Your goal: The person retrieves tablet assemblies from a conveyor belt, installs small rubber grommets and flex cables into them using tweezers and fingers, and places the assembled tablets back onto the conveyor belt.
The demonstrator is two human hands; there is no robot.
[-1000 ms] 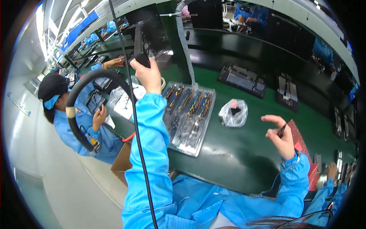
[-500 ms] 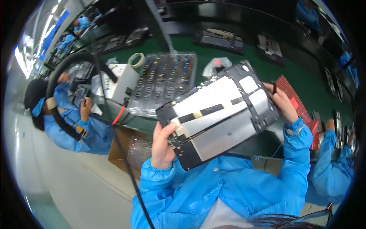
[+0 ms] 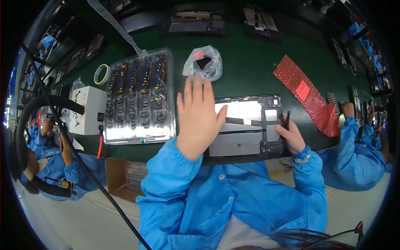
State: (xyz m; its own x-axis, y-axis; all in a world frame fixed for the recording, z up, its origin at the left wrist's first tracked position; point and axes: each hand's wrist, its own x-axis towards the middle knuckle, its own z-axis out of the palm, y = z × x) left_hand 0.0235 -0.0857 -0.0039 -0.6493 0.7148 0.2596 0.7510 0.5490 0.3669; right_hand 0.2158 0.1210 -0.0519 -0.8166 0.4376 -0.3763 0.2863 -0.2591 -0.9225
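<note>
An opened tablet with a black frame, silver battery panels and a dark strip lies flat on the green bench in front of me. My left hand is raised beside and partly over its left end, empty, with fingers outstretched. Just beyond those fingertips is a clear plastic bag with something dark and a red patch in it. My right hand is closed around a thin black tool, its kind unclear, and rests at the tablet's right edge.
Left of my left hand stands a clear tray of small circuit parts. Past it are a tape roll and a white box with a black hose. Red bubble wrap lies right. More opened tablets lie farther back. Co-workers sit on both sides.
The tablet has gone from tilted between both hands to flat on the bench. My left hand has let go and moved up and forward. My right hand has lowered with the black tool.
</note>
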